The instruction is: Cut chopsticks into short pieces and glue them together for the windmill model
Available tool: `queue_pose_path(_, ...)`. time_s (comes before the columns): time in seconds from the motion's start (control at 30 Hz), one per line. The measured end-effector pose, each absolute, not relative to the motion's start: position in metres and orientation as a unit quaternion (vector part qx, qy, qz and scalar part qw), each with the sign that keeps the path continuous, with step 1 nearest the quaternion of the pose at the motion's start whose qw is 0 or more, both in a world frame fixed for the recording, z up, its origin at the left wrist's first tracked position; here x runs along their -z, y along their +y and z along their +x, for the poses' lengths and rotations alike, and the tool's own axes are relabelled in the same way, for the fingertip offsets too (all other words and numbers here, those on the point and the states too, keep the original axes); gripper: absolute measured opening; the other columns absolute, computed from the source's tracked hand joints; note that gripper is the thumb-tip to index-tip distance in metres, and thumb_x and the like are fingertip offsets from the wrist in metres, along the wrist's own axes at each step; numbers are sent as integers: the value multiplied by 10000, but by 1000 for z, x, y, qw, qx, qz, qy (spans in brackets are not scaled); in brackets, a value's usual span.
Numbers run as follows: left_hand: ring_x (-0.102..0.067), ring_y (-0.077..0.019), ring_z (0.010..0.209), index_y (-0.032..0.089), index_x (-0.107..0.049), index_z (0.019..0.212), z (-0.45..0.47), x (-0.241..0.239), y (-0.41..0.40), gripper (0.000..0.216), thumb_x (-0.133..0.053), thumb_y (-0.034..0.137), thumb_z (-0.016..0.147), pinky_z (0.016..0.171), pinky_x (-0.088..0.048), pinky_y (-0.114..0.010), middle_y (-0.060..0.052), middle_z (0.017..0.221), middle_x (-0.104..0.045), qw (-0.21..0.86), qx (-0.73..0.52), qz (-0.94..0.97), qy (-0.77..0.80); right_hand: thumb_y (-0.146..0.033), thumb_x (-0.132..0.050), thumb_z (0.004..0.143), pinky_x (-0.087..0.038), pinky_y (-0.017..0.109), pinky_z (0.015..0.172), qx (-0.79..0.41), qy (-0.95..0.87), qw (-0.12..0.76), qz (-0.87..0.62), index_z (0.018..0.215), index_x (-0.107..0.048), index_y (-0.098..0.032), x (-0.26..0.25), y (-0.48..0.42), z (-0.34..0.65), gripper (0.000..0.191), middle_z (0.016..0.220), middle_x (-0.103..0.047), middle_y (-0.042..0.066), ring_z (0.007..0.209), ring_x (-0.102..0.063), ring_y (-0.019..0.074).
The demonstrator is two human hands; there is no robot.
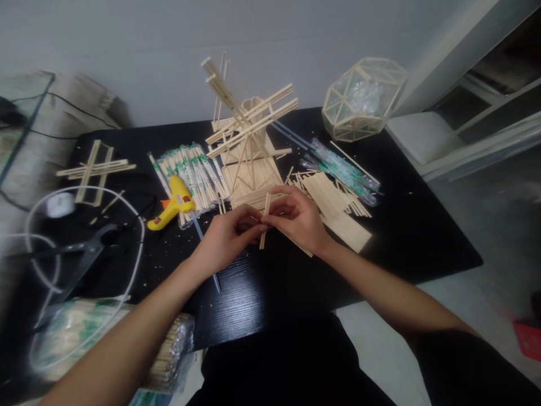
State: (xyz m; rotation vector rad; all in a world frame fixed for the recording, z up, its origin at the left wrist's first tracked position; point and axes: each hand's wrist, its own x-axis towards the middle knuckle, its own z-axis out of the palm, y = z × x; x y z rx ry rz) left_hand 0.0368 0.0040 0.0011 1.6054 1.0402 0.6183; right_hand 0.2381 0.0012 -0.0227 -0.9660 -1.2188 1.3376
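Close together above the near side of the black table, my left hand [226, 234] and my right hand [298, 217] both pinch some thin wooden sticks [262, 241]. Some of these sticks stand nearly upright between my fingertips, while others cross them and slant down to the right under my right hand. My fingers hide the spot where they meet. Just beyond, a windmill-like model [253, 135] made of wooden sticks rises with crossed blades. A yellow glue gun [171, 206] lies left of my left hand, a clear glue stick at its end.
Flat stick panels [349, 228] lie to the right. Wrapped chopsticks [186, 169] and a crossed stick frame [95, 169] are on the left, with dark pliers [95, 245] and a white cable [139, 254] nearer. A faceted stick-framed clear shape [359, 101] stands at the back right.
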Motion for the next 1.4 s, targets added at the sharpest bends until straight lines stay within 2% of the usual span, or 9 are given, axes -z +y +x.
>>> queue_pose_path(0.3, -740, -155, 761, 170, -667, 1034, 40, -7, 2, 271, -727, 401, 905, 711, -623, -264, -47, 907, -778, 573, -283, 635, 434, -319, -920, 715, -642, 295, 724, -561, -497, 527, -401, 1123, -649, -253, 19, -1, 237, 494, 827, -697, -34, 747, -703, 142)
queue_pose_path(0.5, -737, -168, 766, 137, -671, 973, 41, -10, 4, 299, -750, 408, 874, 702, -636, -287, -70, 909, -769, 623, -282, 588, 432, -383, -830, 828, -661, 278, 701, -587, -490, 518, -384, 1093, -696, -242, 11, -2, 238, 328, 868, -697, -18, 755, -720, 135)
queue_pose_path(0.87, -721, -144, 731, 135, -714, 932, 39, -16, 7, 244, -749, 370, 877, 686, -627, -263, -66, 865, -762, 645, -270, 580, 418, -327, -850, 808, -660, 264, 669, -618, -480, 503, -367, 992, -754, -225, 12, 1, 241, 231, 850, -743, -17, 708, -726, 119)
queue_pose_path(1.23, -720, -144, 736, 141, -725, 918, 38, -20, 6, 216, -747, 348, 860, 697, -625, -270, -58, 861, -751, 675, -252, 566, 400, -303, -858, 796, -637, 307, 746, -590, -514, 502, -369, 916, -781, -254, 9, 1, 243, 150, 863, -773, -19, 766, -725, 136)
queue_pose_path(1.4, -725, -146, 724, 137, -737, 910, 38, -21, 7, 217, -761, 347, 857, 699, -625, -268, -55, 832, -755, 693, -246, 556, 388, -319, -860, 796, -633, 351, 870, -610, -508, 491, -359, 913, -770, -246, 7, 1, 243, 164, 907, -796, -6, 886, -756, 164)
